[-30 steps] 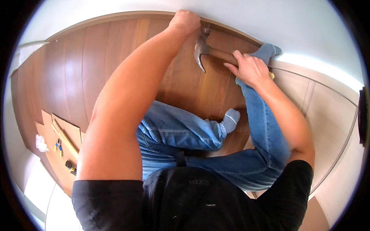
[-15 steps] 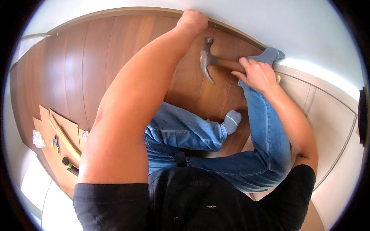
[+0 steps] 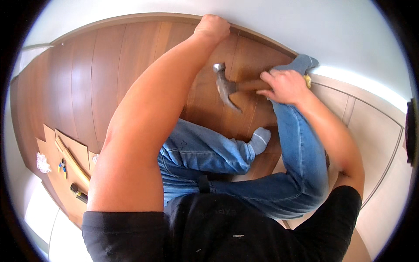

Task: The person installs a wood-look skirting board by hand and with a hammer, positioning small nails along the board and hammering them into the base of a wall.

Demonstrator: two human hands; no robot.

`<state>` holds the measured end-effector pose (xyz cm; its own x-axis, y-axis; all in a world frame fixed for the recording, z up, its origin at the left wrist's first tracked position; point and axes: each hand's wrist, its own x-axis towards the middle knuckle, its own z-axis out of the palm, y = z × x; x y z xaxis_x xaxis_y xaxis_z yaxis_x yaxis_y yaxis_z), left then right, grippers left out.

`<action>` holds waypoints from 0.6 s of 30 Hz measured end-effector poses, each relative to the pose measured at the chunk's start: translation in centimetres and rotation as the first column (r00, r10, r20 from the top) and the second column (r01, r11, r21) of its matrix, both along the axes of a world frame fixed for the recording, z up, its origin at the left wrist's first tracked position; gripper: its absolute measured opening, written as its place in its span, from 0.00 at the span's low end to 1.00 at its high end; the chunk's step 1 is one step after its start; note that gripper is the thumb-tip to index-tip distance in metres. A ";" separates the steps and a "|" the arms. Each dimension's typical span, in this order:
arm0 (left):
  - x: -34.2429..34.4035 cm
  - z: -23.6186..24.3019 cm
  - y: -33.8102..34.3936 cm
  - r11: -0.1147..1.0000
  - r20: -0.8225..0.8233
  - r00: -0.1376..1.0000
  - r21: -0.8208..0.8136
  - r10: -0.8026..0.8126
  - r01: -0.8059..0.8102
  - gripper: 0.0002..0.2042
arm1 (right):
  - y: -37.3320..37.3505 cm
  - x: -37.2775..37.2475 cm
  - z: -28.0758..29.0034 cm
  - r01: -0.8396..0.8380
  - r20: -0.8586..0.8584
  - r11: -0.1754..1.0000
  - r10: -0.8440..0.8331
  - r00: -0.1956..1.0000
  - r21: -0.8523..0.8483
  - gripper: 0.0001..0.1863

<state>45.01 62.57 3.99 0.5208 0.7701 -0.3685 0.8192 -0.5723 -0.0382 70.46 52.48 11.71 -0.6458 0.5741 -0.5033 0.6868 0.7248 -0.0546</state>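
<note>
My right hand (image 3: pixel 286 86) is wrapped round the wooden handle of a claw hammer (image 3: pixel 225 88). The hammer's metal head hangs over the floor, apart from the wall, its claw pointing towards me and its striking face towards the far side. A yellow handle end (image 3: pixel 308 81) sticks out behind that hand. Far ahead, my left hand (image 3: pixel 212 28) is closed in a fist against the brown baseboard (image 3: pixel 131 18) at the foot of the white wall. Whatever its fingers may pinch is hidden by the hand itself.
Brown wooden planks (image 3: pixel 107 56) cover the floor. On the left, a cardboard sheet (image 3: pixel 54 174) bears pliers (image 3: pixel 63 168), a black and yellow tool (image 3: pixel 78 192) and a long tan strip (image 3: pixel 72 161). Crumpled clear plastic (image 3: pixel 43 163) lies beside them. A pale panelled door (image 3: pixel 375 144) stands at right.
The hammer's head has come back towards me and a little left, away from the baseboard. My left hand stays at the baseboard, and the whole view has shifted slightly.
</note>
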 end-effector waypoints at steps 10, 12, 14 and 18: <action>0.3 -0.6 -0.1 1.000 0.006 1.000 0.018 0.023 -0.023 0.10 | -0.1 0.6 0.4 -0.071 -0.035 0.996 0.069 0.997 -0.056 0.25; 0.1 -1.1 0.0 0.996 0.000 1.000 0.080 -0.028 0.028 0.09 | 1.0 1.0 -0.3 0.018 -0.020 1.000 -0.018 1.000 -0.004 0.26; 0.2 -0.9 0.0 0.999 -0.006 1.000 0.054 -0.003 0.003 0.09 | 2.2 1.3 -1.5 0.195 0.023 0.976 -0.198 0.980 0.095 0.26; 0.5 -0.4 0.1 1.000 -0.020 1.000 -0.003 0.018 -0.018 0.10 | 0.8 1.4 -0.7 0.076 -0.021 0.997 -0.075 0.997 0.014 0.27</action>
